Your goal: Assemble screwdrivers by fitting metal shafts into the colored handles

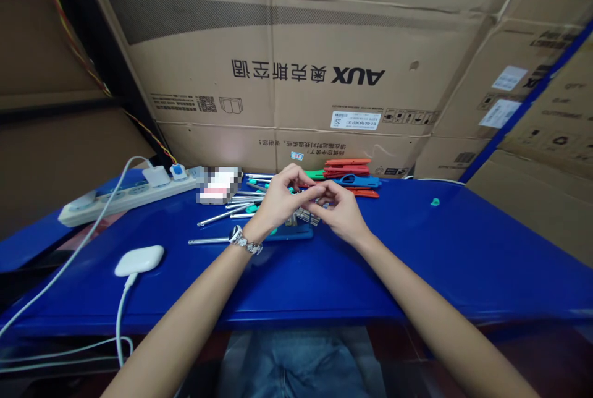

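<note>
My left hand point(283, 197), with a metal-band watch point(238, 237) on its wrist, is closed in a pinch over the pile on the table. Fingertip to fingertip with it is my right hand point(340, 209), also pinched closed. Whatever they hold is small and mostly hidden; a bit of red shows between the fingers. Below and left of them lie several thin metal tubes point(215, 217) with small green pieces point(251, 208). Under my left wrist rests a blue handle piece point(294, 234) with a metal tube point(208, 241). Behind my right hand are red shells point(345, 169) and a blue shell point(359, 181).
A blue table point(417, 262) stands against a large cardboard sheet point(301, 33). To the left are a white power strip point(132, 197), a white earbud case point(139, 260) on a cable, and a blurred-out item point(220, 186). One small green piece point(434, 202) lies apart at right.
</note>
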Tool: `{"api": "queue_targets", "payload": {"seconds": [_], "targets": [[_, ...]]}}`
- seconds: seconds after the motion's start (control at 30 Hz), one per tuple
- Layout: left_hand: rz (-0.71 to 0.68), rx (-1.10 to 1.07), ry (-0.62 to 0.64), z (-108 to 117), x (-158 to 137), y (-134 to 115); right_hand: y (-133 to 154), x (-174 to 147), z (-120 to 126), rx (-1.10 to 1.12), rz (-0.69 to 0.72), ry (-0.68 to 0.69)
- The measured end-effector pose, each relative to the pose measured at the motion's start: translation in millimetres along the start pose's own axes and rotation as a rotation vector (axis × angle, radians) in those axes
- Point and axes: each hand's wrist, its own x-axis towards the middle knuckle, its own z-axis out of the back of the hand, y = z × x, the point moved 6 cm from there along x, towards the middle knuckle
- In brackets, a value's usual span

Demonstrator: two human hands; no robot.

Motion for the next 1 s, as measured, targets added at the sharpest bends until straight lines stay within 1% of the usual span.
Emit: {"api": "queue_targets", "payload": {"seconds": [0.03,0.1,0.17,0.27,0.33,0.4,0.47,0.53,0.6,0.7,0.77,0.83,0.93,1.0], "targets": [[0.006,0.008,-0.015,0,0,0,-2,0,1,0.001,-0.01,-0.026],[0.003,0.028,-0.001,-1,-1,-1,-3,0,0,0.002,-0.025,-0.016],[-0.021,0.032,0.067,-2,-1,-4,0,0,0,0.009,-0.028,0.046],[-0.042,0.014,0.171,-3,-3,-4,5,-1,-2,0.029,-0.022,0.172],[-0.027,0.007,0.159,-2,-3,-2,5,-2,-4,0.028,-0.022,0.214],[-0.007,0.005,0.084,-1,-1,1,1,-1,-4,0.025,-0.025,0.161],[0.006,0.018,0.008,-1,0,3,-3,0,-2,0.041,-0.031,0.059],[0.013,0.038,-0.021,-1,0,3,-7,1,-1,0.066,-0.041,-0.008],[0.016,0.039,0.011,-2,-1,1,-7,2,-1,0.081,-0.05,-0.004],[0.002,0.001,0.118,-2,-2,-2,-2,2,-3,0.076,-0.053,0.105],[-0.008,-0.014,0.153,-1,-3,-1,2,0,-5,0.053,-0.037,0.177],[-0.011,-0.01,0.115,0,-2,1,3,0,-5,0.035,-0.025,0.184],[-0.006,-0.003,0.005,1,0,4,-3,1,-3,0.047,-0.034,0.081],[0.004,0.011,-0.036,1,1,4,-6,2,-2,0.054,-0.043,0.021]]}}
